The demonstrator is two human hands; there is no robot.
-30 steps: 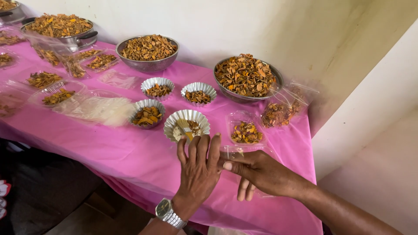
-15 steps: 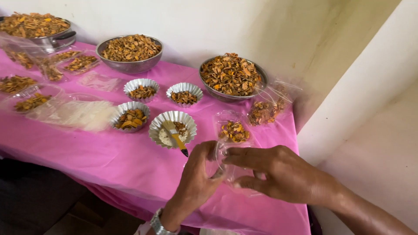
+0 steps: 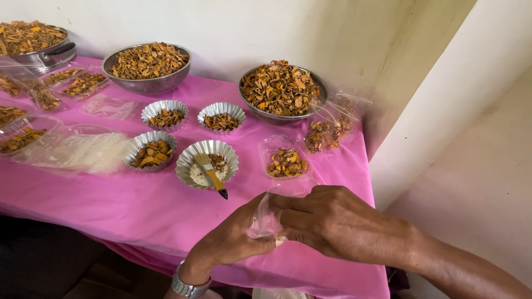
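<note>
My left hand (image 3: 233, 238) and my right hand (image 3: 338, 221) meet at the front edge of the pink table (image 3: 138, 199), both pinching a small clear plastic container (image 3: 265, 221) between them. Its open lid reaches back to a clear tray of orange-brown dried pieces (image 3: 285, 162) just behind the hands. A fluted metal cup (image 3: 207, 163) with pale powder and a yellow-handled brush (image 3: 211, 176) stands left of that tray. A wristwatch (image 3: 188, 287) is on my left wrist.
Three more fluted cups (image 3: 149, 150) of dried pieces stand in the middle. Two steel bowls (image 3: 280, 91) heaped with dried pieces sit at the back by the wall, with a filled clear bag (image 3: 327, 130) beside one. Clear bags and trays (image 3: 72, 149) lie at the left.
The view has shifted right. My hands went from open and touching to closed together on the clear plastic container, drawing it toward the table's front edge.
</note>
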